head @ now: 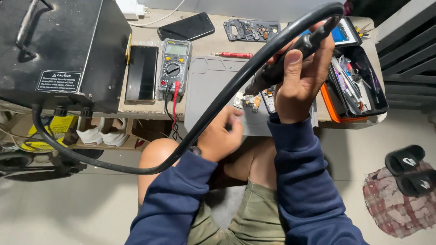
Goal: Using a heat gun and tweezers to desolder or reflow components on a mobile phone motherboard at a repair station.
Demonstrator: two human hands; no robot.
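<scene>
Black station box (59, 50) at the desk's (213, 27) left end, its thick black hose (213, 106) sweeping below the desk edge and arching up to the handpiece. Grey work mat (209, 86) at centre; yellow-and-grey multimeter (174, 66) and a dark phone (141, 72) to its left; orange-and-black tool tray (359, 81) to the right. Right hand (302, 81) has its fingers closed around the black handpiece (281, 66), long axis diagonal, nozzle pointing down-left at the small circuit board (249, 100) on the mat. Left hand (220, 136) rests by the board at the mat's near edge, fingers curled; whether they pinch anything cannot be told. Likely risk: the stiff hose tugging the nozzle off target, towards the left fingers.
</scene>
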